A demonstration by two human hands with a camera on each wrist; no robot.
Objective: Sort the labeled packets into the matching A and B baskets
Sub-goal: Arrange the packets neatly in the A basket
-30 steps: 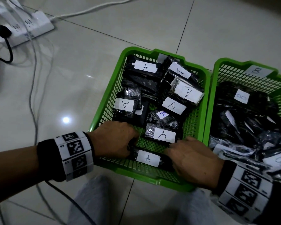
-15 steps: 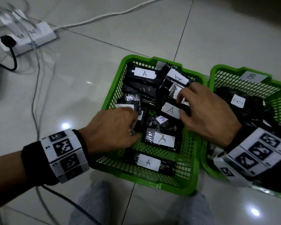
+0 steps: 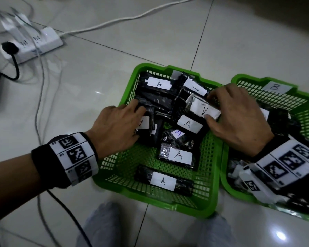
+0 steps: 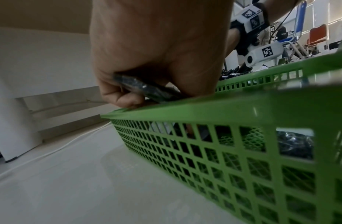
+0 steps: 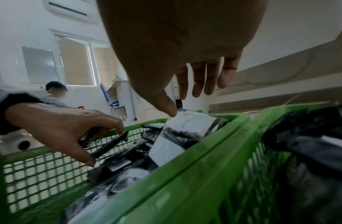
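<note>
Both hands were inside the green plastic mesh basket (image 3: 210, 166).
The left hand (image 3: 118, 127) pinched a black plastic packet (image 3: 144, 123) by the basket's left wall; the right hand (image 3: 239, 118) gripped a silvery A-labelled packet (image 3: 202, 108) near its far right side.

Handwritten "A" on white labels (image 3: 159, 83) of packets (image 3: 165, 153) in left basket (image 3: 118, 163); "B" on tag (image 3: 275, 87) at right basket (image 3: 284, 102) rim.

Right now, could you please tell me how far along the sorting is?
Done: every readable label in the A basket says A. In hand: the left hand grips a dark packet, the right hand pinches a silvery packet. Left: settling those two; the B basket is mostly hidden.
</note>
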